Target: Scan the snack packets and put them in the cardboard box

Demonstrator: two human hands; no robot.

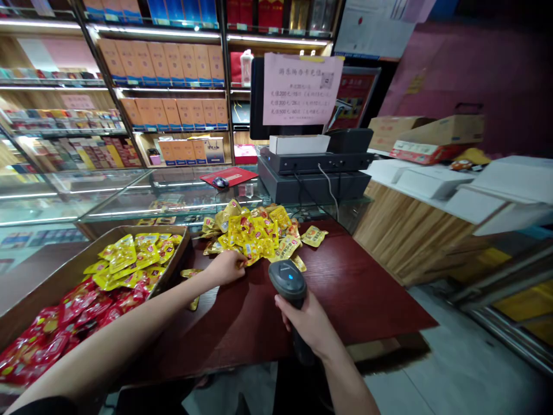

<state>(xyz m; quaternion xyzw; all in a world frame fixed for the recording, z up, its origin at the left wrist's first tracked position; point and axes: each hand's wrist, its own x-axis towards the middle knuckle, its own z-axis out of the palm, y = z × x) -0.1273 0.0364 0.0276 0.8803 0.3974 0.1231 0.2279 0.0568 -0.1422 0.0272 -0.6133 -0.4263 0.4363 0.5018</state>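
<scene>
My right hand [305,323] is wrapped round the handle of a dark barcode scanner [287,278], which has a small blue light on top. My left hand [228,267] reaches the front edge of a pile of yellow and gold snack packets [254,230] on the dark red table [345,276]. Its fingers are pinched at a yellow packet in that pile. Left of my hand, a cardboard box [181,248] holds yellow packets [123,253] and red packets [86,305]. A few gold packets lie between the box and my left forearm.
Behind the pile stand a glass counter [173,187], a red mat [228,176] with a mouse [220,182], a black cash drawer [311,181] and a monitor bearing a pink sign [300,89]. Shelves of boxes line the back. White boxes [432,180] sit on a wooden cabinet [410,230] at right.
</scene>
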